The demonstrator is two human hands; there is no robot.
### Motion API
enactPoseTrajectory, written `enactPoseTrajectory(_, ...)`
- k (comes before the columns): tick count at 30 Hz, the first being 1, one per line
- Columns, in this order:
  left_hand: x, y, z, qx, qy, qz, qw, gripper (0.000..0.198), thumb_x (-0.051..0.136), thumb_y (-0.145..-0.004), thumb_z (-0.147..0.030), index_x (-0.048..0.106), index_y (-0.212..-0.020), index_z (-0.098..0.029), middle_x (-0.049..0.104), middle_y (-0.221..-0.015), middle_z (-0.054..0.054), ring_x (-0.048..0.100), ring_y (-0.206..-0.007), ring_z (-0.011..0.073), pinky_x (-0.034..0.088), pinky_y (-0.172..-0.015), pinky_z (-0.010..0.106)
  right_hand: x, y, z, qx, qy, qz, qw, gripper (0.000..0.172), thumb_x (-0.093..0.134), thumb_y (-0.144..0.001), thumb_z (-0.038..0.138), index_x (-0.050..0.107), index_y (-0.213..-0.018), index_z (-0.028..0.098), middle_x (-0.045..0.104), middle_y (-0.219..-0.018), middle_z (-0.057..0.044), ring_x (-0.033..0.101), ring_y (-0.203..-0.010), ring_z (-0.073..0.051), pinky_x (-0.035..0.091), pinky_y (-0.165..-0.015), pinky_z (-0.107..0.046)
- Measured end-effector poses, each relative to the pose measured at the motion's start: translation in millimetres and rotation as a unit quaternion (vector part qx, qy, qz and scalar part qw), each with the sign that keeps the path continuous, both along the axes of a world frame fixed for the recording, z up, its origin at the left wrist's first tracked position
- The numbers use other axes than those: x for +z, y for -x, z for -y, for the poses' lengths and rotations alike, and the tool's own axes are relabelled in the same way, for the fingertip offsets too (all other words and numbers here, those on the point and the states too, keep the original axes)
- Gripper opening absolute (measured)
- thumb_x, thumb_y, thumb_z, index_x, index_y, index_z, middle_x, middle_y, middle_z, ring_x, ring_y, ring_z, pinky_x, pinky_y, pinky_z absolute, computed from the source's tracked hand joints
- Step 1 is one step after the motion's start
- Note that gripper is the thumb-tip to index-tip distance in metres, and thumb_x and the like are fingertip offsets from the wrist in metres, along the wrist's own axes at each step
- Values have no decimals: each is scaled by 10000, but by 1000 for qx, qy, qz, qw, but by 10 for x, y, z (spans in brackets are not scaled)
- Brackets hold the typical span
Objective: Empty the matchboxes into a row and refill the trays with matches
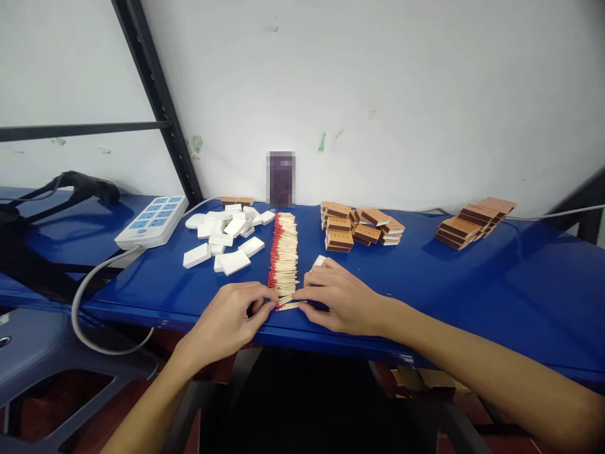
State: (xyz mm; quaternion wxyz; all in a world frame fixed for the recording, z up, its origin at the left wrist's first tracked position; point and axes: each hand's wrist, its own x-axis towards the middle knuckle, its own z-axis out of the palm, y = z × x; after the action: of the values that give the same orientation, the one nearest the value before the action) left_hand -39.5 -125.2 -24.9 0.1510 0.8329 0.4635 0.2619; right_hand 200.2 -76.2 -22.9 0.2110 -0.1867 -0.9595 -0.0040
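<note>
A long row of red-tipped matches (285, 252) lies on the blue table, heads to the left. At its near end, my left hand (239, 315) pinches the red heads of a few loose matches (287, 305) between thumb and forefinger. From the other side, my right hand (343, 296) has its thumb and forefinger closed at the plain ends of the same matches. Part of a small white box (320, 260) shows just behind my right fingers; whether they touch it I cannot tell.
White matchbox trays (236, 262) are heaped left of the row. Brown matchboxes (339, 239) are stacked to the right, with a leaning stack of brown box sleeves (472, 222) farther off. A power strip (154, 221) with a cord sits at left. A pixelated dark object (282, 180) stands against the wall.
</note>
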Motion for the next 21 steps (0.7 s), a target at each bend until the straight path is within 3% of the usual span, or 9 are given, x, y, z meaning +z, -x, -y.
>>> enactPoseTrajectory(21, -29, -15, -25, 62, -39, 2, 997, 118, 622, -886, -247, 719, -846, -195, 448, -514, -73, 417, -462, 83, 310, -496, 218, 218, -203, -5, -16, 98, 42, 994, 92, 624, -832, 166, 666, -754, 191, 600, -683, 19, 503, -690, -137, 305, -778, -339)
